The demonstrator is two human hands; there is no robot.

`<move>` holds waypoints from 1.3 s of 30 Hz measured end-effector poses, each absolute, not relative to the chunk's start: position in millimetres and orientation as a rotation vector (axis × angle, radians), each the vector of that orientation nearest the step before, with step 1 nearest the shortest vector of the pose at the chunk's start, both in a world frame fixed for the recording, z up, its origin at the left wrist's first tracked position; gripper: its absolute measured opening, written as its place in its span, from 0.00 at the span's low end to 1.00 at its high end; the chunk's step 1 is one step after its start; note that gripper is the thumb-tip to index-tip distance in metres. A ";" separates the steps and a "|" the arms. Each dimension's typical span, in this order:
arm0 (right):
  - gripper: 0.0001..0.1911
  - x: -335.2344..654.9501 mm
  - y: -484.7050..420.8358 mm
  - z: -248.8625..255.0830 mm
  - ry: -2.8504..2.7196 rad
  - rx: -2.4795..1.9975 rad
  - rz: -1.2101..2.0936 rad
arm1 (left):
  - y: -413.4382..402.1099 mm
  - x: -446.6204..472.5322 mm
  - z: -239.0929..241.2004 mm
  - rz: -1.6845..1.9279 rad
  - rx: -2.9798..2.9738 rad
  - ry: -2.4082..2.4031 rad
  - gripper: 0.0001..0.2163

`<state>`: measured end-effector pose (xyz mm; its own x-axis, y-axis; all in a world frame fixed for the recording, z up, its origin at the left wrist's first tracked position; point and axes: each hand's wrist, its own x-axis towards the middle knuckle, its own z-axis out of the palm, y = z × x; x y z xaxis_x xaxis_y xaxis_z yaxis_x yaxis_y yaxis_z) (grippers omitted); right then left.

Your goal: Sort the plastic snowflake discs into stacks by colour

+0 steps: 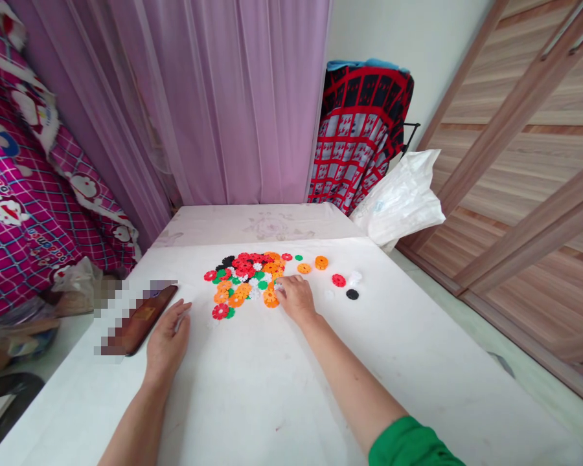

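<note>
A heap of small plastic snowflake discs (245, 275), red, orange, green, white and black, lies on the white table (272, 388). My right hand (295, 298) rests at the heap's right edge, fingers curled down onto the discs near a white one. Whether it grips one is hidden. My left hand (168, 340) lies flat on the table, fingers stretched out, beside a dark phone (148, 317). Loose discs lie to the right: two orange (321, 262), a red (339, 280), a white (355, 277) and a black (352, 294).
A pink curtain (223, 97) hangs behind the table. A red patterned cloth (359, 136) and a white plastic bag (401, 200) stand at the back right. A pink patterned blanket (24, 194) is on the left, wooden sliding doors (529, 162) on the right.
</note>
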<state>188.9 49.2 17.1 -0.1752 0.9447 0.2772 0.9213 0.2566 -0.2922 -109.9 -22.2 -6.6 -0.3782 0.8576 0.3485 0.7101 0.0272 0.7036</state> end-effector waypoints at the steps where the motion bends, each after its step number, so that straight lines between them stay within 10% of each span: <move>1: 0.13 188.3 50.5 15.2 -2.129 -1.720 0.078 | -22.3 -109.7 -6.4 1.271 1.642 2.120 0.17; 39: 0.18 305.6 22.4 -4.7 -1.788 -1.860 -0.175 | -22.8 -107.5 1.2 1.204 1.591 2.121 0.17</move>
<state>305.6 22.4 -4.7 0.1075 0.8839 0.4551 0.9554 0.0348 -0.2933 -107.5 -22.8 1.2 -0.3846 0.8796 0.2800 0.6911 0.0733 0.7190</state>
